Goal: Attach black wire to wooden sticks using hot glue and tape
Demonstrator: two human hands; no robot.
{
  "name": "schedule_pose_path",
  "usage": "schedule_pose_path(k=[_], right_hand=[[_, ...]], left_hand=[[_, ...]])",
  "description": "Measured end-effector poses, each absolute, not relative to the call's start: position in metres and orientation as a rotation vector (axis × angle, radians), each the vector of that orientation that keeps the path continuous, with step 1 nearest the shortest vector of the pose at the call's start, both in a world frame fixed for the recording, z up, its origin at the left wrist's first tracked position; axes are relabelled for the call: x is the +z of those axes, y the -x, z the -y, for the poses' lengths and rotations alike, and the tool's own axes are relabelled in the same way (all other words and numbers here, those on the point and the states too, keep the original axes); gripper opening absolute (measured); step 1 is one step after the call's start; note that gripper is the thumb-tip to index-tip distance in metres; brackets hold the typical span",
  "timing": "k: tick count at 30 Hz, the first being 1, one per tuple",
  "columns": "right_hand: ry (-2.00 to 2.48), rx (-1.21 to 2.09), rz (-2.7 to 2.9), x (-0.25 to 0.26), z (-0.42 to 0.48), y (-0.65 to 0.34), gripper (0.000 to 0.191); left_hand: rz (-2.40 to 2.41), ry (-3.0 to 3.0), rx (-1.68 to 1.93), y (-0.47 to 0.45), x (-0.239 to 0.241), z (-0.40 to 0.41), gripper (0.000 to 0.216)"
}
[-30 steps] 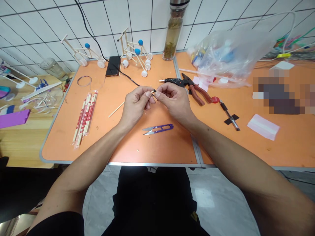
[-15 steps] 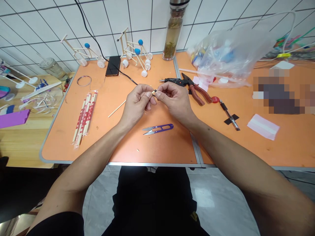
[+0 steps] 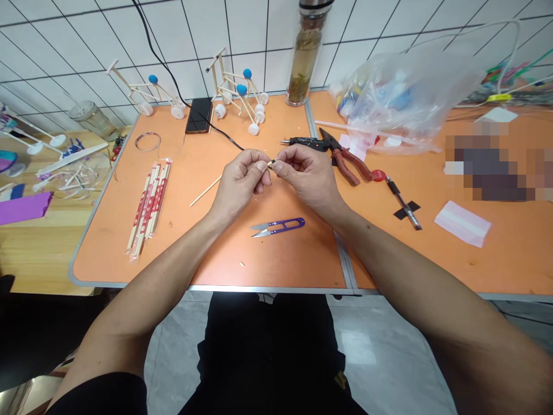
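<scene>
My left hand [image 3: 247,176] is closed round a thin wooden stick [image 3: 206,191], which slants out behind it to the lower left. The stick's front end shows between my two hands, with a small black piece on it that looks like tape. My right hand [image 3: 305,173] pinches at that black piece with thumb and forefinger; its exact shape is mostly hidden by the fingertips. Below the hands lie purple-handled thread snips [image 3: 279,227], blades pointing left. Beyond my right hand are a black pen-like tool [image 3: 302,143] and red-handled pliers [image 3: 348,163].
Wrapped chopsticks [image 3: 149,210] lie at left. Stick models [image 3: 233,92] with white wheels, a phone [image 3: 199,116] and a tea bottle [image 3: 302,66] stand along the wall. A plastic bag [image 3: 401,98], a pen [image 3: 404,202] and pink-white paper [image 3: 462,223] are at right.
The fingers have shifted very slightly at the stick's tip, and a little more of the stick's end shows between the hands. Both hands keep their grip; the other things have not moved.
</scene>
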State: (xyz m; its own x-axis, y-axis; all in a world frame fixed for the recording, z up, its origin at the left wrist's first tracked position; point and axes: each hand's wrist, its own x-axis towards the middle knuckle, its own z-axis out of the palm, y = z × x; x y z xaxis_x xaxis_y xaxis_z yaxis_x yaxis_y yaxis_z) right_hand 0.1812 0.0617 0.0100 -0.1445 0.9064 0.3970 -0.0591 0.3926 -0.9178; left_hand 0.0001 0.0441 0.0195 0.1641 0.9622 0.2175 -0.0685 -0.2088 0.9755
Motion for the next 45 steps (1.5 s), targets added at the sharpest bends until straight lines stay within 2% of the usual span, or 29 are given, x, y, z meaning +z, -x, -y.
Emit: schedule_pose_path(k=[7, 16, 25, 37, 45], right_hand=[[0.818, 0.927, 1.503, 0.011, -0.058, -0.181, 0.056], [0.799, 0.99, 1.507, 0.008, -0.059, -0.182, 0.05], [0.874, 1.014, 1.538, 0.009, -0.059, -0.185, 0.036], [0.908, 1.12, 1.444, 0.009, -0.062, -0.184, 0.032], [0.85, 1.197, 1.383, 0.01, -0.059, -0.179, 0.044]], left_hand=[[-0.939, -1.411, 1.262, 0.003, 0.019, -0.045, 0.034], [-0.928, -1.369, 1.14, 0.011, 0.025, -0.05, 0.044], [-0.961, -1.261, 0.976, 0.018, 0.026, -0.05, 0.035], [-1.053, -1.731, 1.285, 0.01, 0.022, -0.044, 0.014], [-1.155, -1.817, 1.461, 0.009, 0.014, -0.039, 0.012]])
